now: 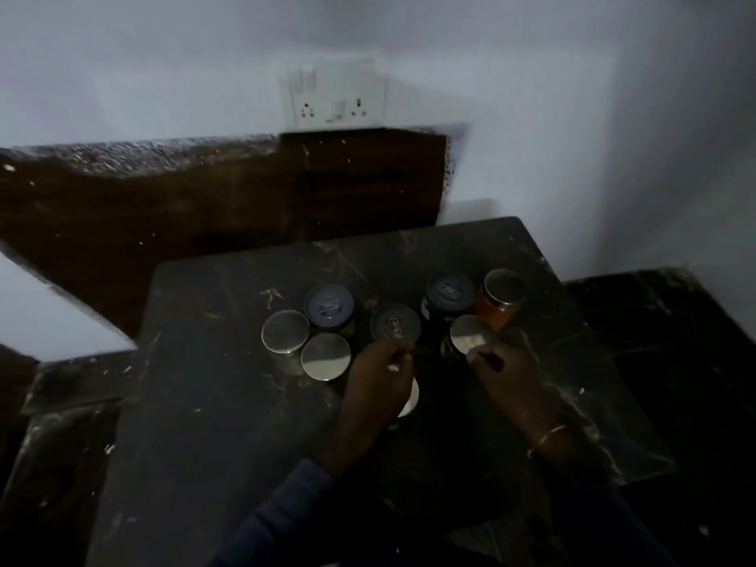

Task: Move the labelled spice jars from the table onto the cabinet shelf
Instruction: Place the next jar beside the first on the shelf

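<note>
- Dim room; pale wall (163,55) behind, with a white socket plate (337,96) low on it.
- Just below the plate, a dark wooden panel (204,206), flecked with pale spots and speckled along its top edge.
- In front of the panel, a dark table (229,423), its top scratched and streaked.
- To the right of the table, dark floor (675,341) with pale marks.
- Spice jars all upright on the far half of the table, in two loose groups; labels too blurred to read.
- Left group: left silver-lidded jar (285,331) just beside front silver-lidded jar (326,356), with left dark-lidded jar (329,306) close behind both.
- Between the groups, middle dark-lidded jar (395,326).
- Right group: right dark-lidded jar (449,292) beside orange jar (504,290), with right silver-lidded jar (470,335) just in front.
- Left hand (380,378) low over the middle of the table, near the middle dark-lidded jar, covering most of a pale lid (411,401); grip impossible to tell in the blur.
- Right hand (511,378) at the near rim of the right silver-lidded jar; clasping or merely touching, impossible to tell.
- Thin bracelet (550,433) on the right wrist; dark blue sleeve (286,505) on the left forearm.
</note>
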A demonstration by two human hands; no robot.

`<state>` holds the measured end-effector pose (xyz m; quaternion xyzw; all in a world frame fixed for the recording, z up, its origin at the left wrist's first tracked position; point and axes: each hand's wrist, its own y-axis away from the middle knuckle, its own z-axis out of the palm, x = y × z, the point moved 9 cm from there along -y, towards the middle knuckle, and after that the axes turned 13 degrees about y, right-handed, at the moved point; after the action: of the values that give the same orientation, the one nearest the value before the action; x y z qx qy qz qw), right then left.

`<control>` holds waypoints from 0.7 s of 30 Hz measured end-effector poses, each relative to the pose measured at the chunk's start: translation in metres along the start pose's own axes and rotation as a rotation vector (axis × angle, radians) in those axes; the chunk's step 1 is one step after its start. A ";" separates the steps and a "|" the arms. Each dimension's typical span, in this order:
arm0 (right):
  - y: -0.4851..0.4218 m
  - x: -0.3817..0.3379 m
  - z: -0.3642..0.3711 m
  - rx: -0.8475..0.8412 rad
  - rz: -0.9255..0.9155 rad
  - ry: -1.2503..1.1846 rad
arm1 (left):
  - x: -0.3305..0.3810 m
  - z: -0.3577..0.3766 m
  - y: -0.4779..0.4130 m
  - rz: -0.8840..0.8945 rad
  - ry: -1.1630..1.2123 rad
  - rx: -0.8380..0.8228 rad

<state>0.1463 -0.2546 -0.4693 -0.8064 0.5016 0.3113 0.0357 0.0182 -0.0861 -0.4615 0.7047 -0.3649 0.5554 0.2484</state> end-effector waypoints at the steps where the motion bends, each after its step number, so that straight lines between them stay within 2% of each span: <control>1: -0.003 0.011 0.003 -0.010 0.029 -0.007 | -0.007 -0.001 0.006 -0.012 -0.066 0.013; 6: -0.016 0.031 0.002 0.016 0.074 -0.058 | -0.015 0.015 0.018 0.118 -0.344 -0.090; 10: -0.032 0.018 -0.001 0.092 0.012 0.104 | -0.050 0.042 0.021 -0.036 -0.623 -0.346; 12: -0.037 0.010 0.000 0.102 -0.013 0.213 | -0.057 0.046 0.022 -0.032 -0.701 -0.366; 14: -0.045 0.007 0.010 0.086 -0.044 0.183 | -0.059 0.044 0.021 -0.057 -0.748 -0.350; 18: -0.062 0.009 0.028 -0.020 -0.133 0.137 | -0.056 0.038 0.016 -0.140 -0.732 -0.297; 21: -0.060 0.000 0.023 -0.233 -0.169 -0.120 | -0.033 0.029 0.013 -0.102 -0.459 -0.192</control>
<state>0.1853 -0.2163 -0.5029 -0.8244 0.3894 0.4108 -0.0020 0.0212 -0.1079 -0.5014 0.8031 -0.4268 0.3301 0.2528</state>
